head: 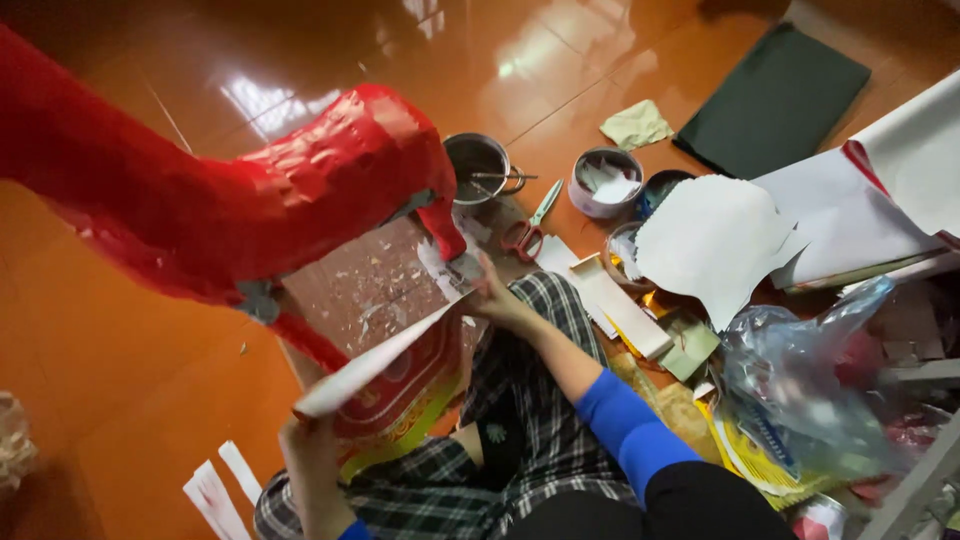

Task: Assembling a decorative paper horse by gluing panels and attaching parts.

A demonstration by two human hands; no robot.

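clutter spread over a glossy orange tile floor (pixel 330 40)

a metal pot (pixel 478 166) stands near red-handled scissors (pixel 528 232) and a small white tub (pixel 605 182) with scraps in it. a dark green sheet (pixel 775 100) lies well apart at the far side, a crumpled pale green scrap (pixel 637 125) beside it. torn white paper (pixel 715 240) overlaps more white sheets (pixel 880 200), and a clear plastic bag (pixel 805 385) slumps at the right.

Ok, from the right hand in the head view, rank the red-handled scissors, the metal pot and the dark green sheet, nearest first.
From the right hand:
1. Red-handled scissors, just above the hand on the floor.
2. Metal pot, farther up, beside the red figure.
3. Dark green sheet, far upper right.
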